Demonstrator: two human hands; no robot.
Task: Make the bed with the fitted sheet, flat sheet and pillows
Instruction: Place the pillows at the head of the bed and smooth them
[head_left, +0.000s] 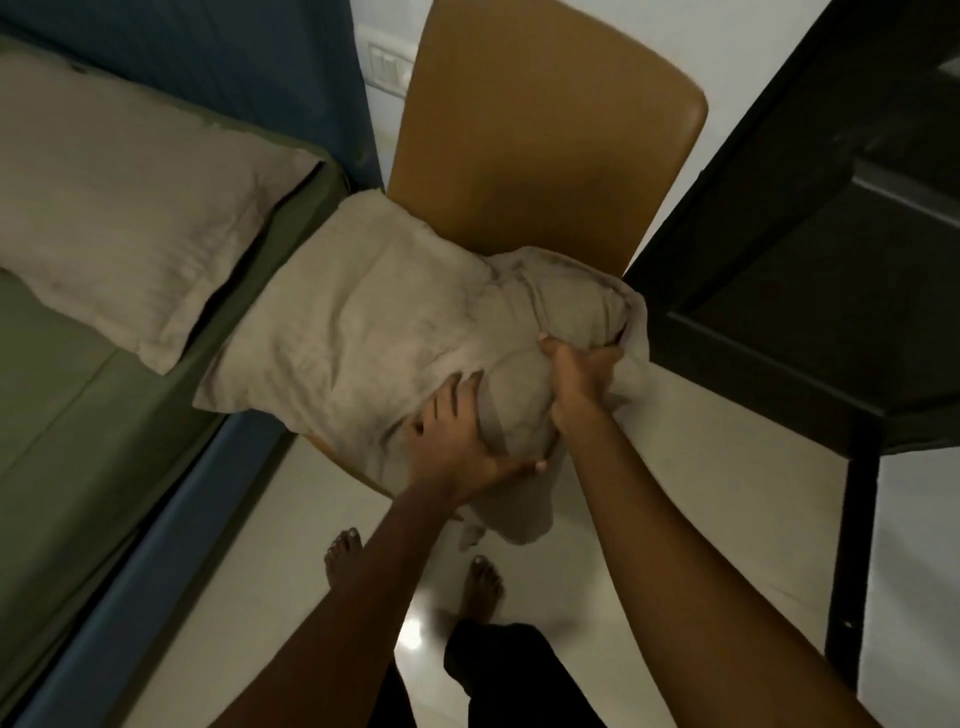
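On the brown chair beside the bed lies a beige pillow, with its far end poking out over the bed's edge. It probably sits there so both hands can work on its cover. The left hand presses flat on the near end with fingers spread wide, thumb tucked under the bunched cloth. The right hand is closed around a bundle of the loose cover, pinching it tight. Both arms reach forward and down from the body. Another pillow already rests on the green sheet, up by the head of the bed.
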